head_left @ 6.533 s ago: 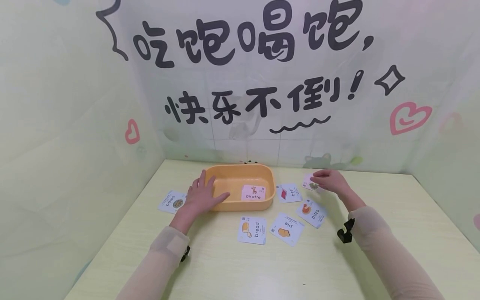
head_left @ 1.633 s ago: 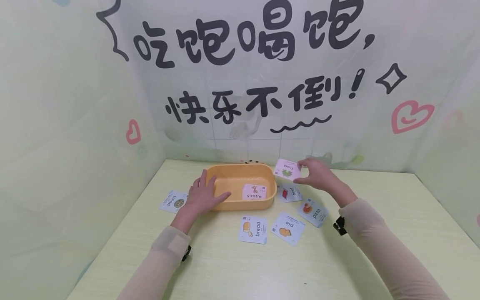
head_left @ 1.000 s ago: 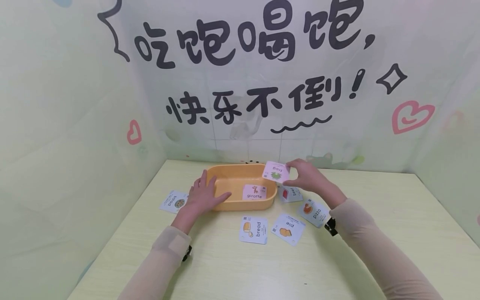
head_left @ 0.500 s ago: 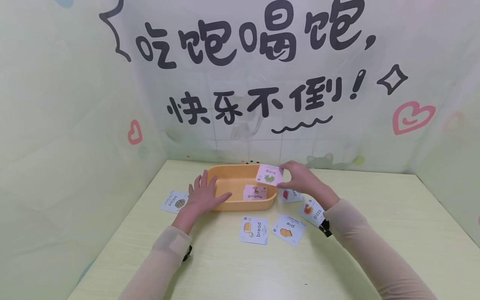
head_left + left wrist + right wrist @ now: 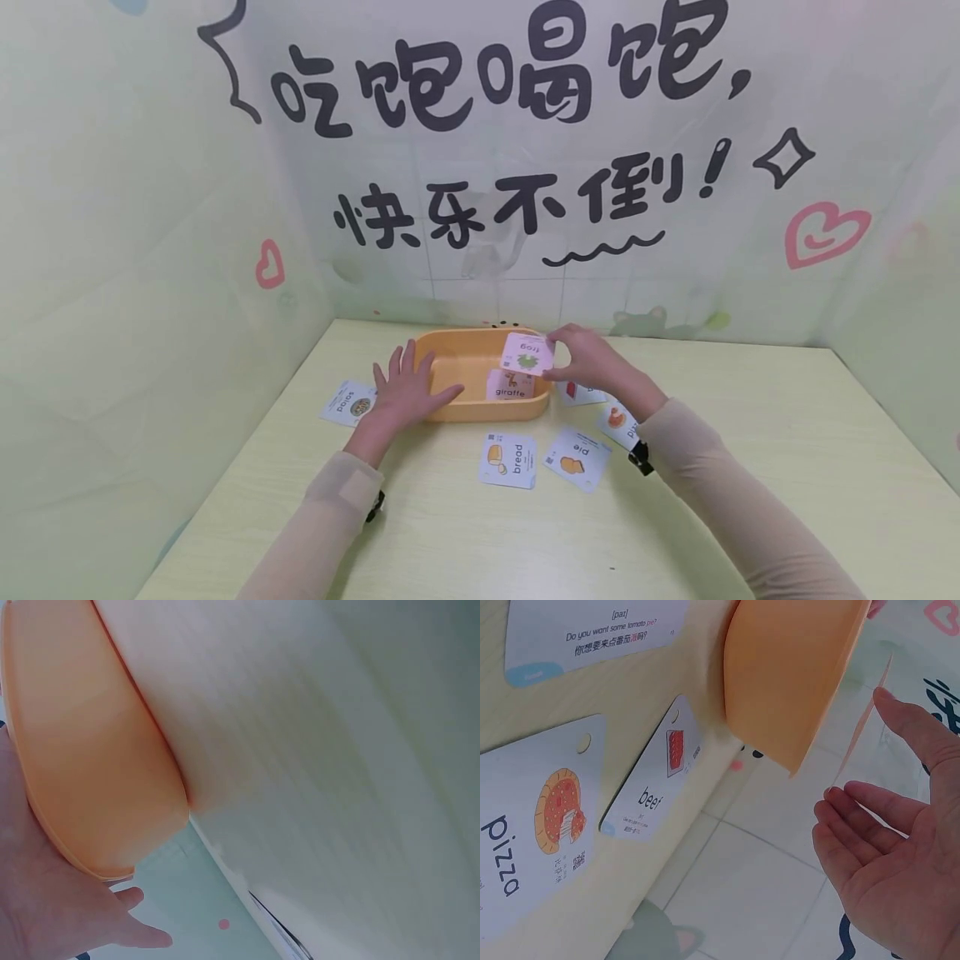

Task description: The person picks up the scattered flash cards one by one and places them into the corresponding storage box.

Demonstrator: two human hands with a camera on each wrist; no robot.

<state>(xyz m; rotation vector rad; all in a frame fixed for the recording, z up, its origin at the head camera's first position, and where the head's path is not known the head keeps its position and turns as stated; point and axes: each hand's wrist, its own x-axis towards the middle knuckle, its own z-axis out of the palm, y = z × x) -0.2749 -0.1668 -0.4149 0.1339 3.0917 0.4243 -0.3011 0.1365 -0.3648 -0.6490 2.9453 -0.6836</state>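
Note:
Between thumb and fingers my right hand [image 5: 596,362] holds a pink frog flashcard [image 5: 527,354] by its edges. The card hovers over the right part of an orange basket [image 5: 480,411], and in the right wrist view it shows edge-on. A giraffe flashcard [image 5: 510,387] lies inside the basket, its upper part covered by the frog card. My left hand [image 5: 405,392] rests with spread fingers on the basket's left end. In the left wrist view the left hand [image 5: 52,907] lies along the basket's rim.
Right of the basket lie a beef card [image 5: 656,776] and a pizza card [image 5: 547,825], partly hidden by the right arm. In front lie a bread card [image 5: 507,461] and a pie card [image 5: 577,458]. A salad card [image 5: 348,402] sits at the left.
My right hand picked up the frog card from the back right of the table and carried it left over the basket. The left hand has stayed on the basket.

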